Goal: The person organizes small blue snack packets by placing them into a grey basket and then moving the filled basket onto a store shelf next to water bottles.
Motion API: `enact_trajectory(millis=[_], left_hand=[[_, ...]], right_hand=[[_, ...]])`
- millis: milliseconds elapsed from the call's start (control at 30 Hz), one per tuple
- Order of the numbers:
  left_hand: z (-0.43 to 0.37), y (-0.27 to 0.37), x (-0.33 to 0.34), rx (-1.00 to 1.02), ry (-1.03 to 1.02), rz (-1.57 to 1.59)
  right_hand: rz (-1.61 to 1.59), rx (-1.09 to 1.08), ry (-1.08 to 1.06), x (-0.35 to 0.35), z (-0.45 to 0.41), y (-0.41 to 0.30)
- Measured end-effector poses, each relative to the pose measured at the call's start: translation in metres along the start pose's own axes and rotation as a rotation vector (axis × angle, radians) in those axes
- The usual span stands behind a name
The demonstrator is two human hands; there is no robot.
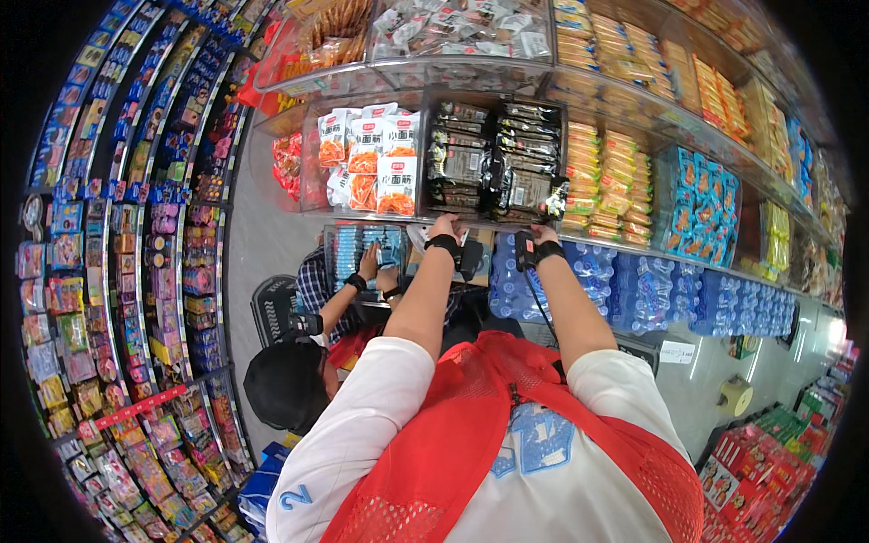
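Note:
Both my hands are at the front edge of a transparent plastic bin (pixel 494 218) on the snack shelf. My left hand (pixel 445 226) grips the bin's left front corner, and my right hand (pixel 545 235) holds it near the right corner. Two columns of black snack packets (pixel 519 163) fill the bin. Left of it, white packets with pictures of orange food (pixel 370 159) stand in another compartment. Yellow-wrapped snacks (pixel 594 173) lie to its right. My fingertips are partly hidden under the bin's edge. Each of my wrists wears a black strap with a small device.
A crouching co-worker in a black cap (pixel 288 383) reaches into a bin of blue packets (pixel 349 254) at lower left. Shrink-wrapped blue bottles (pixel 584 278) stand beneath the shelf. A tall rack of small packages (pixel 149 237) lines the left. Red boxes (pixel 753 468) and a stool (pixel 735 396) are at right.

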State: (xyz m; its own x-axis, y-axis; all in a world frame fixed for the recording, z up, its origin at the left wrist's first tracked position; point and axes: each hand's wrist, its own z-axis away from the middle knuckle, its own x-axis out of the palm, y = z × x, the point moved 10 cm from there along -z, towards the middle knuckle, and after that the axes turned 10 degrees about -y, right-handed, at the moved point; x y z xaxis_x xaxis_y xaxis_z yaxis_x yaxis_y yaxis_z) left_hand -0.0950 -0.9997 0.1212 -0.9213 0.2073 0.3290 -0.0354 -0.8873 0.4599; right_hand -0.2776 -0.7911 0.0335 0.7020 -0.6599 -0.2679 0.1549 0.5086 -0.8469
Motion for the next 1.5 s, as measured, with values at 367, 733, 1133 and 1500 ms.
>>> enact_trajectory(millis=[367, 733, 1133, 1500], left_hand=[[0.002, 0.006, -0.021, -0.158, -0.042, -0.123], [0.016, 0.012, 0.016, 0.012, -0.17, 0.036], [0.023, 0.016, 0.013, 0.017, -0.116, -0.004], [0.02, 0.012, 0.006, 0.001, -0.116, 0.08]], right_hand=[[-0.485, 0.384, 0.004, 0.017, 0.06, -0.044], [-1.512, 0.387, 0.096, 0.031, 0.066, -0.071], [-1.546, 0.393, 0.14, 0.034, 0.071, -0.078], [-1.178, 0.523, -0.438, 0.043, 0.132, -0.143]])
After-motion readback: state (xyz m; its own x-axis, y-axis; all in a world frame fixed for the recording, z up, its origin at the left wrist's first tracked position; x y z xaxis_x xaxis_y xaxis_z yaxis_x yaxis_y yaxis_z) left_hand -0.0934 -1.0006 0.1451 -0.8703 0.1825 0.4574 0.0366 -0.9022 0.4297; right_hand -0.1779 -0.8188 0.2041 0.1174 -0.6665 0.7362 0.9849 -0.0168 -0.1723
